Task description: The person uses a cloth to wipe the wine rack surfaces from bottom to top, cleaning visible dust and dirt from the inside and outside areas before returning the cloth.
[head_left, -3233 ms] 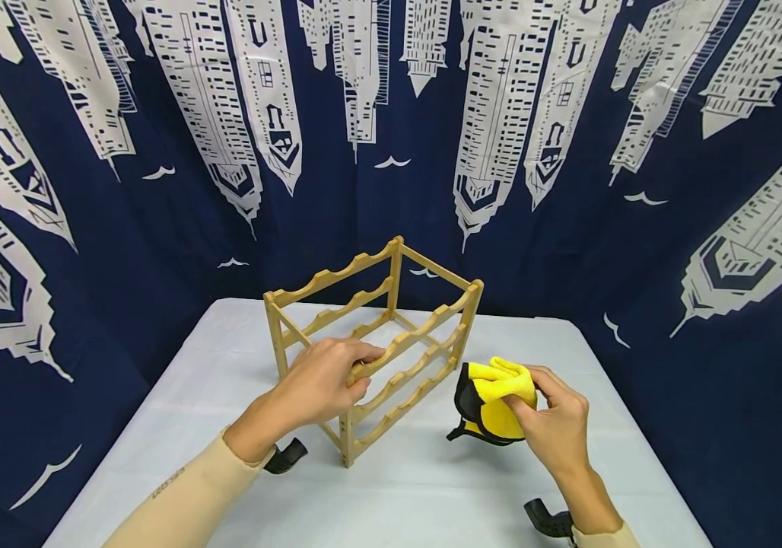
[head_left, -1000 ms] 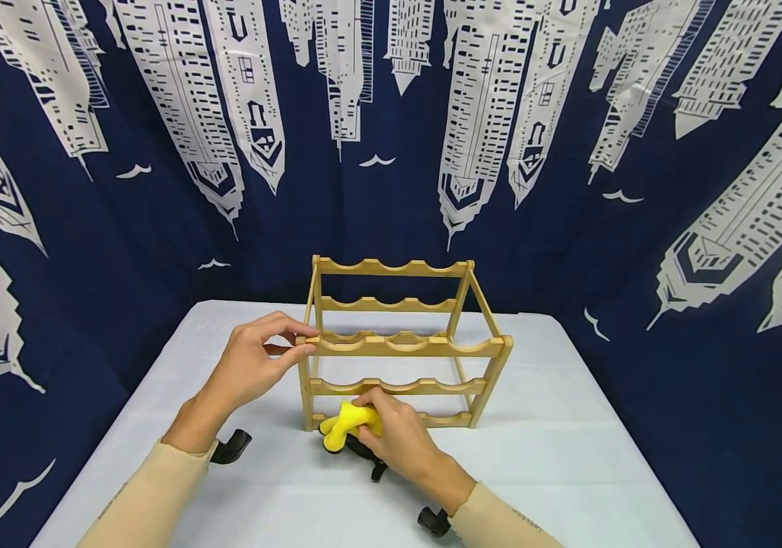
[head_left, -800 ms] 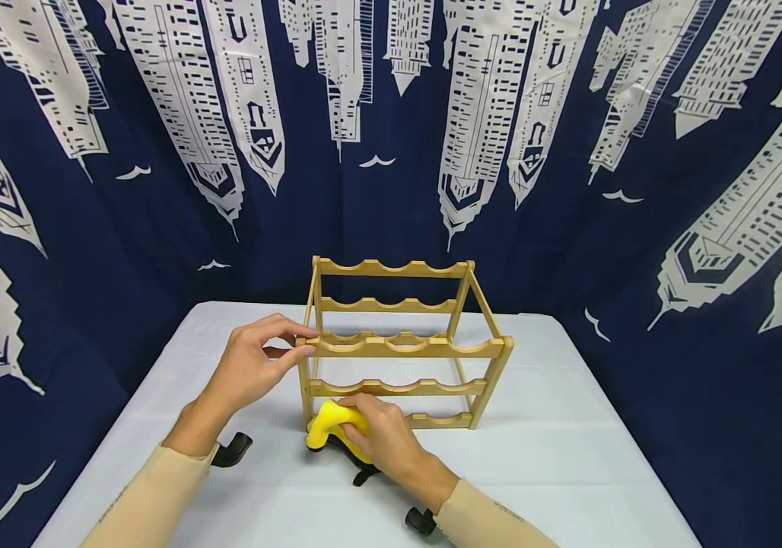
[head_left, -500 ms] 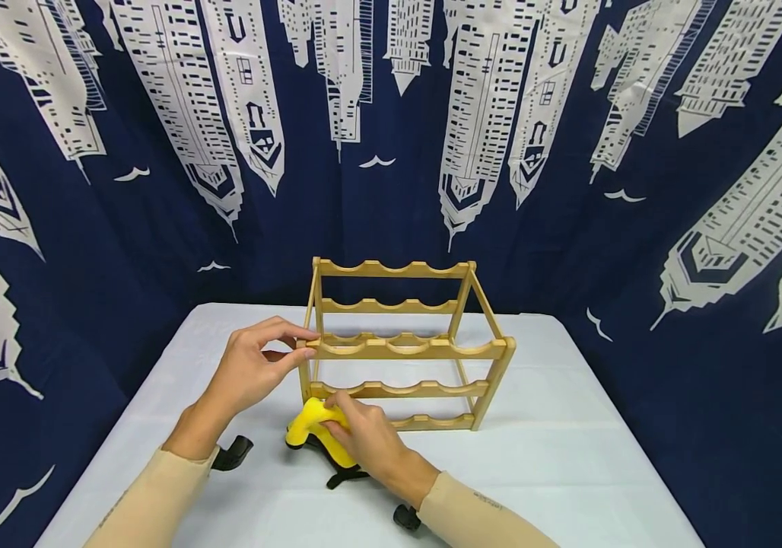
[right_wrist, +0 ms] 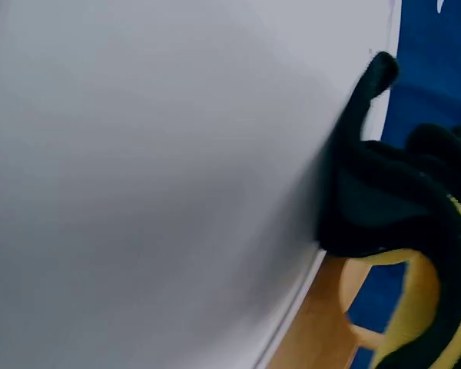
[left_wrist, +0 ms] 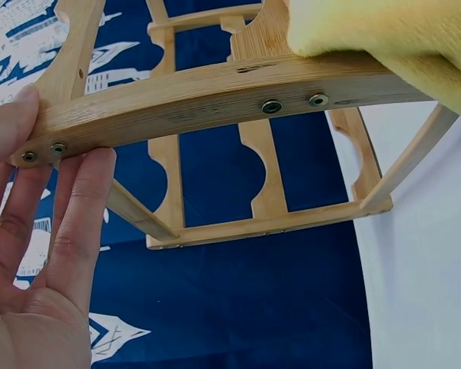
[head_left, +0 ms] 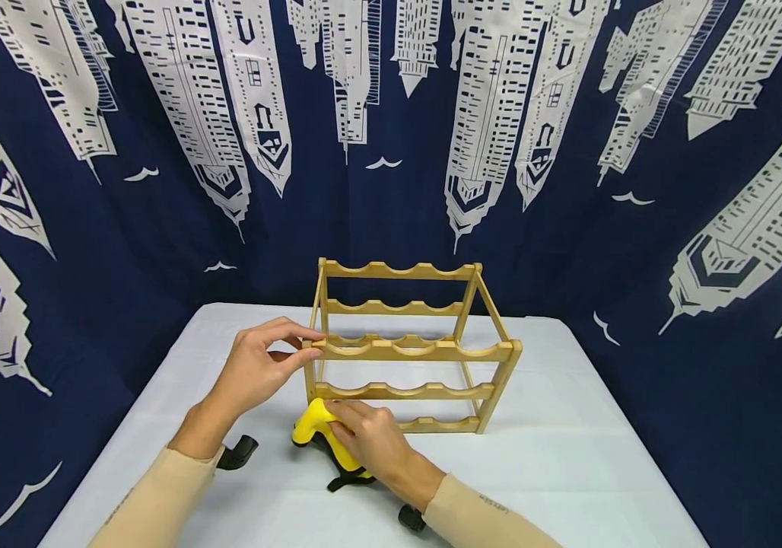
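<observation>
A small wooden wine rack [head_left: 405, 350] with scalloped rails stands on the table. My left hand [head_left: 261, 369] pinches its upper front left corner; in the left wrist view, the thumb and fingers of the left hand [left_wrist: 46, 254] lie on either side of the post. My right hand [head_left: 373, 441] grips a folded yellow cloth [head_left: 316, 418] with black trim and a black loop, at the lower front left of the rack. The cloth [left_wrist: 392, 38] lies against the rack's post in the left wrist view. Black edging of the cloth [right_wrist: 384, 200] fills the right side of the right wrist view, where the right hand is hidden.
The rack stands on a white-covered table [head_left: 569, 457]. Behind and around it hangs a navy curtain [head_left: 391, 205] printed with white buildings and birds. Black wrist-worn devices show near the left sleeve [head_left: 236, 453] and the right sleeve [head_left: 494, 517].
The rack has turned so its long side faces me. My left hand has shifted to its left corner. My right hand has brought the cloth leftward, along the lower rail to the left post.
</observation>
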Available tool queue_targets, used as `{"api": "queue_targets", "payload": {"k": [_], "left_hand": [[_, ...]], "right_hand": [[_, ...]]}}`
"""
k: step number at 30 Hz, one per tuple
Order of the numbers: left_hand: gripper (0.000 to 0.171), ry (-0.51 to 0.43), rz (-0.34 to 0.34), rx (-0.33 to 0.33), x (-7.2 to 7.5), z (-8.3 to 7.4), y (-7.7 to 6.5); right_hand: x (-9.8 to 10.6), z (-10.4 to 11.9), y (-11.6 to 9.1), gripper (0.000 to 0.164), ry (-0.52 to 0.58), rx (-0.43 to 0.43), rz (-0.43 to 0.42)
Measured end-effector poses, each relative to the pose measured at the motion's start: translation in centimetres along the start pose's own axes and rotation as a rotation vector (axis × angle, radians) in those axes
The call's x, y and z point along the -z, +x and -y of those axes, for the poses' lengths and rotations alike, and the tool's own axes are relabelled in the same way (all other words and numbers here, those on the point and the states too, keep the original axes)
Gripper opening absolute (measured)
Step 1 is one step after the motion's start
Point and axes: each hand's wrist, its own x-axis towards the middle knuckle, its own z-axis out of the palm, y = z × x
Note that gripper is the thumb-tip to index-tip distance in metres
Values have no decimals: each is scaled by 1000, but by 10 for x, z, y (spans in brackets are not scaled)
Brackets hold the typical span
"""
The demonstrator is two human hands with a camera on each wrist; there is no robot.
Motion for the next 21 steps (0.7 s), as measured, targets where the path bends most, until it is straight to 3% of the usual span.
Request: {"api": "queue_targets", "payload": {"k": [6,14,21], "left_hand": [[23,9,-18,-9,0,0,-1],[23,13,-18,-11,1,0,-1],[23,4,-32,-16,-3,1,-1]], "right_hand": [[-4,3,8,30,-56,-3,83],[-5,2,10,26,-128,-122,334],[-3,0,9,31,-113,-174,387]]}}
